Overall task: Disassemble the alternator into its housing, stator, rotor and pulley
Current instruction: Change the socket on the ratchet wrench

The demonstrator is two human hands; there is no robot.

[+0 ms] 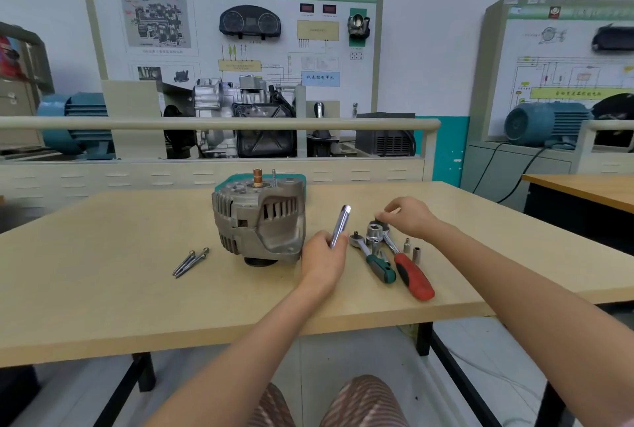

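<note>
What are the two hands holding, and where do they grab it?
Left hand grips a shiny metal bar by its lower end. Right hand pinches something small, too hidden to name.

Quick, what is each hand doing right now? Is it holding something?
Left hand: grips a shiny metal bar, held up off the table.
Right hand: fingertips pinch something small by the big socket; what it is cannot be told.

We are seeing the grey cast alternator sitting upright mid-table, pulley underneath, copper-ringed shaft end pointing up, housing halves still joined.
</note>
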